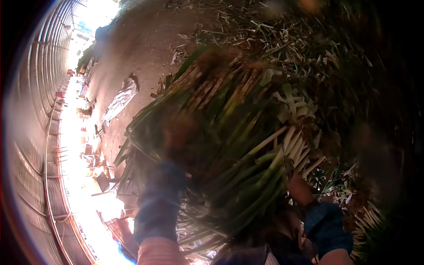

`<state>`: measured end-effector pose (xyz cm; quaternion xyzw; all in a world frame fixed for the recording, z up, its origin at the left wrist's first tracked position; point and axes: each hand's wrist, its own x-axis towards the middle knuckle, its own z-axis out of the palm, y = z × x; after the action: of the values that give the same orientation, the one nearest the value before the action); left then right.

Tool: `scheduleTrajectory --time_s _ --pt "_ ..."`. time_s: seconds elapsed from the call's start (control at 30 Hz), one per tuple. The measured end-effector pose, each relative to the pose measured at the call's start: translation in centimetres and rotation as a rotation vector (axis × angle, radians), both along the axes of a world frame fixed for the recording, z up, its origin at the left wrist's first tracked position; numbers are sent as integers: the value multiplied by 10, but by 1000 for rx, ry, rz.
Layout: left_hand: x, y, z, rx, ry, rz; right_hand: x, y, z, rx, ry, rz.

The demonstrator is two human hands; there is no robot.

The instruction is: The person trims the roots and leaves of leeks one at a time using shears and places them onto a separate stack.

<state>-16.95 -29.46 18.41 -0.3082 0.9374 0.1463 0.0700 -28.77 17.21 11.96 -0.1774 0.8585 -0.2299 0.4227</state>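
A large heap of green onions lies in front of me, the nearer stalks pointing their pale ends to the right. Behind them are more green onions with brown, soil-covered ends. My left hand, below a blue sleeve cover, is over the left part of the heap, its fingers smeared by motion. At the pale stalk ends, my right hand is closed, with a narrow dark thing sticking up from it. Whether that is a blade is too dim to tell.
Loose leaves and peelings cover the ground behind and to the right. Another bunch of green onions lies at lower right. A whitish sack rests on bare soil at left, near a ribbed greenhouse wall.
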Motion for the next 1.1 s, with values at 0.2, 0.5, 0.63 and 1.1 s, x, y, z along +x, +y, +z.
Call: scheduleTrajectory --time_s 0.2,0.5,0.63,1.1 --pt "43 -45 80 -412 -211 587 46 21 -13 -125 150 9" --pt "93 -25 10 -513 -203 283 58 -17 11 -173 98 110" --pt "66 69 19 -398 -120 106 67 -34 24 -310 177 171" --pt "38 274 -9 174 -63 -46 82 -55 48 -296 64 290"
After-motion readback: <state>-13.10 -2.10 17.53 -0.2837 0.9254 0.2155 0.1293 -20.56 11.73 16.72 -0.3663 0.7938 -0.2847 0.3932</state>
